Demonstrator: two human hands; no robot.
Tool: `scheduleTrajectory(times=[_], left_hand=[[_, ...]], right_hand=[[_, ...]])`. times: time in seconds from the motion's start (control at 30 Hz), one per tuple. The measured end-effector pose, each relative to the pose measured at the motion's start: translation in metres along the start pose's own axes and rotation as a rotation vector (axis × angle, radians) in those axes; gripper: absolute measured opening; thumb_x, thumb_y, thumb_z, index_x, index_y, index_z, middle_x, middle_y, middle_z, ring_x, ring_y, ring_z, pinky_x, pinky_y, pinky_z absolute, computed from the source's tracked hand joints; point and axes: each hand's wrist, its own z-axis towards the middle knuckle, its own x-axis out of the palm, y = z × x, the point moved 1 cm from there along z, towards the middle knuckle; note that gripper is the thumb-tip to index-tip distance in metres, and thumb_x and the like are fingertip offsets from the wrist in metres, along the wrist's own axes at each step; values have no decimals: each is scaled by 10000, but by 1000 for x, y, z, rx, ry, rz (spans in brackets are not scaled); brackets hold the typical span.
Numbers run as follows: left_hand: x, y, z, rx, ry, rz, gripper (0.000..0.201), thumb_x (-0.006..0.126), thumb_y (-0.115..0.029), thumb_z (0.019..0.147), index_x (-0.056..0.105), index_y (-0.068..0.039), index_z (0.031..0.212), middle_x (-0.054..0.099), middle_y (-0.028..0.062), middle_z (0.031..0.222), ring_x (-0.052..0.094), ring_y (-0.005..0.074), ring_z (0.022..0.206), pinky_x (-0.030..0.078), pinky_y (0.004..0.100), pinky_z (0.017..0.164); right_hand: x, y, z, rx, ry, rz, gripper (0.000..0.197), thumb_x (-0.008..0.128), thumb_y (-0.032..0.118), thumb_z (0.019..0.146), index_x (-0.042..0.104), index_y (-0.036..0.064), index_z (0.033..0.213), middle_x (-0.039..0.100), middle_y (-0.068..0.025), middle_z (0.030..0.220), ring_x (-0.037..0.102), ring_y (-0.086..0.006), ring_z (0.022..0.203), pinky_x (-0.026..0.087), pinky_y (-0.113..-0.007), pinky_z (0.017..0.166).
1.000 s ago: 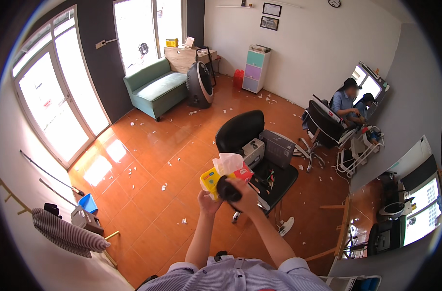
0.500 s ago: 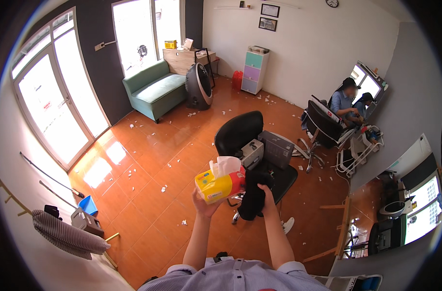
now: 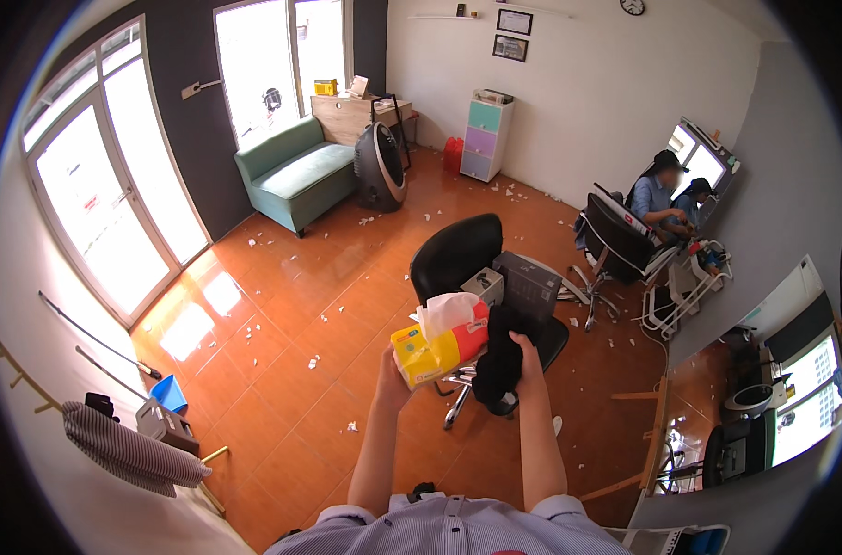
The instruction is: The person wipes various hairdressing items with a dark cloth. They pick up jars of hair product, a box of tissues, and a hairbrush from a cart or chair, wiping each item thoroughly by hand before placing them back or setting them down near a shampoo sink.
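Two items held: L hand [image 3: 393, 381] grasping yellow/red tissue pack [image 3: 432, 356], R hand [image 3: 529, 361] clutching blk. fabric item [image 3: 497, 370], both nr. blk. swivel chair [image 3: 456, 252].

black cloth [image 3: 500, 363]: from near side of tissue pack [image 3: 426, 358] to its right | right hand [image 3: 531, 359]: moved right

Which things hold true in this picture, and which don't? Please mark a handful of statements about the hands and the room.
1. The left hand holds a yellow and red tissue pack. True.
2. The right hand holds a white cup. False: it holds a soft-looking black bundle.
3. A pale tissue sticks out of the pack. True.
4. The sofa is bright red. False: it is green.
5. White scraps lie on the floor. True.
6. The wall clock is square. False: it is round.
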Motion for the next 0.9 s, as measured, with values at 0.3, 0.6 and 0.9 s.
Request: scheduleTrajectory(times=[0.3, 0.6, 0.9], left_hand=[[-34, 17, 9, -187, -169, 109, 464, 400, -360, 893, 402, -69, 1255, 531, 137, 1197, 536, 275, 1090, 437, 452, 930], [-22, 40, 16, -142, -59, -340, 348, 344, -294, 933, 556, -58, 1075, 619, 109, 1038, 604, 222, 958, 490, 388, 871], [-33, 39, 22, -155, -117, -323, 357, 367, -292, 930, 507, -55, 1156, 581, 112, 1109, 580, 261, 999, 494, 392, 858]], right_hand=[[-18, -13, 17, -222, -84, -211, 310, 626, 149, 754, 583, 6, 1025, 628, -75, 862, 627, -200, 773, 520, -298, 692], [43, -59, -23, -1004, 290, -1519, 678, 759, 132, 531, 557, 196, 1175, 549, -61, 1126, 565, -276, 991, 476, -350, 819], [38, -43, -5, -1104, -15, -1474, 675, 743, 90, 520, 560, 174, 1164, 552, -77, 1088, 579, -283, 933, 485, -354, 783]])
